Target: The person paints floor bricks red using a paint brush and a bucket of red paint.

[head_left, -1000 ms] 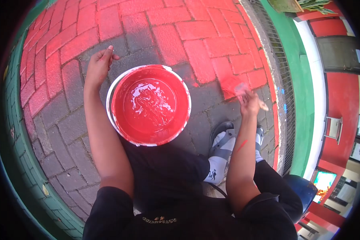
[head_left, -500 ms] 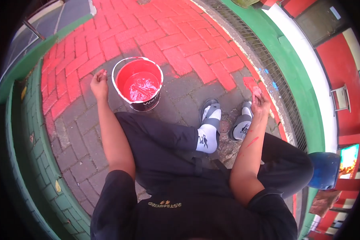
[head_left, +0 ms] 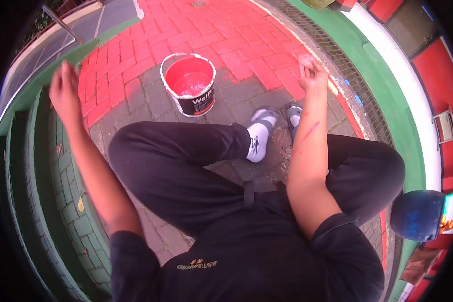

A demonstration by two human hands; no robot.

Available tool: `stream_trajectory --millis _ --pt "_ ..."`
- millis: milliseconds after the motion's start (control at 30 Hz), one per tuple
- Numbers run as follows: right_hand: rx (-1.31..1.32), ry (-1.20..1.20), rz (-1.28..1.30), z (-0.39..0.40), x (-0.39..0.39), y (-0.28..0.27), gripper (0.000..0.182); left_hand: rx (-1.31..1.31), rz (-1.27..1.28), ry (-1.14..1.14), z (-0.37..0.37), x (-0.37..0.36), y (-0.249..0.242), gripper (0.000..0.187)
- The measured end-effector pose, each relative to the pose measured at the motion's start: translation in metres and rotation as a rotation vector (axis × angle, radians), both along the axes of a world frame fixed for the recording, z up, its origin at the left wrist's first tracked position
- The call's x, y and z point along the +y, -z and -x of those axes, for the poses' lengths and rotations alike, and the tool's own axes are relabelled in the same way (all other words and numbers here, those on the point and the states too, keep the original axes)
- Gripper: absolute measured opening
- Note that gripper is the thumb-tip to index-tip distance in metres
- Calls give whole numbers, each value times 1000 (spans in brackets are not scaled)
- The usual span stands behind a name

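My right hand (head_left: 312, 74) is closed on a paintbrush, whose pale handle (head_left: 332, 86) sticks out beside the wrist; its bristles are hard to make out against the red paving. Red paint streaks mark my right forearm. My left hand (head_left: 64, 90) is raised at the left above the green steps, fingers loosely bent and apart, with nothing seen in it. Between my hands, a paint bucket (head_left: 199, 102) with a dark label stands upright on bare grey bricks, partly filled with red paint (head_left: 190, 83). Neither hand touches it.
Red-painted bricks (head_left: 226, 30) spread ahead, meeting unpainted grey bricks (head_left: 136, 103) around my feet. Green brick steps (head_left: 78, 221) descend at left. A drain grate (head_left: 332, 45) curves along the right, near a blue rounded container (head_left: 415, 215). My sandalled feet (head_left: 259, 133) are beyond the bucket's right.
My left hand has swung left and up, away from the bucket. My right hand has moved up and slightly left with the paintbrush. The view has shifted, and the bucket appears higher.
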State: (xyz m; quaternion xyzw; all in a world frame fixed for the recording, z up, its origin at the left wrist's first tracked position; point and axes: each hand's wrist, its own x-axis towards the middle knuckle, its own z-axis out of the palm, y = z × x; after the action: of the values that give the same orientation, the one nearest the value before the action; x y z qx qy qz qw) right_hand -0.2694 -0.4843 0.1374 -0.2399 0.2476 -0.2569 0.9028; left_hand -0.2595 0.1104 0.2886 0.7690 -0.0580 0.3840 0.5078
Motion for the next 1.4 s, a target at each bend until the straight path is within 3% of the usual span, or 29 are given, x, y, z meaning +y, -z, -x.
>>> stream_trajectory --millis 67,133,167,233,367,467,533,567,633,667,733,833,933,1067,1233,1400 --pt "14 12 -31 -30 9 -8 17 -37 -90 173 -23 -25 -39 39" --pt "7 30 -71 -49 23 -12 14 185 -383 250 -39 -42 -54 44" --pt "18 42 -100 -59 30 -16 14 186 -383 244 -54 -47 -50 44" --pt "27 42 -122 -78 37 -18 14 375 -514 338 -84 -57 -16 52" --pt "111 -18 -53 -83 35 13 17 635 -509 165 -144 -82 107 68" --pt "239 -47 34 -68 12 59 20 777 -421 143 -152 -114 163 74" --pt "357 -10 55 -62 -7 89 21 884 -199 249 -154 -129 165 63" --pt "368 2 58 -60 -13 103 21 893 -198 263 -162 -128 167 63" --pt "423 87 10 -57 -23 127 23 974 -99 464 -175 -122 168 40" --pt "432 81 -6 -57 -27 140 23 982 -91 471 -175 -122 168 40" --pt "449 101 22 -56 -23 152 24 1046 624 807 -149 -140 146 16" --pt "499 150 73 -53 -10 160 30 930 751 680 -118 -166 124 22" --pt "579 262 -122 -33 -27 182 27 823 763 703 -111 -142 128 19" --pt "486 520 -179 1 -53 197 27 761 819 752 -100 -114 111 22" --pt "432 857 -211 38 -75 222 28 657 870 638 -102 -103 114 22" --pt "530 781 -175 31 -59 222 27 635 865 517 -111 -77 124 25"
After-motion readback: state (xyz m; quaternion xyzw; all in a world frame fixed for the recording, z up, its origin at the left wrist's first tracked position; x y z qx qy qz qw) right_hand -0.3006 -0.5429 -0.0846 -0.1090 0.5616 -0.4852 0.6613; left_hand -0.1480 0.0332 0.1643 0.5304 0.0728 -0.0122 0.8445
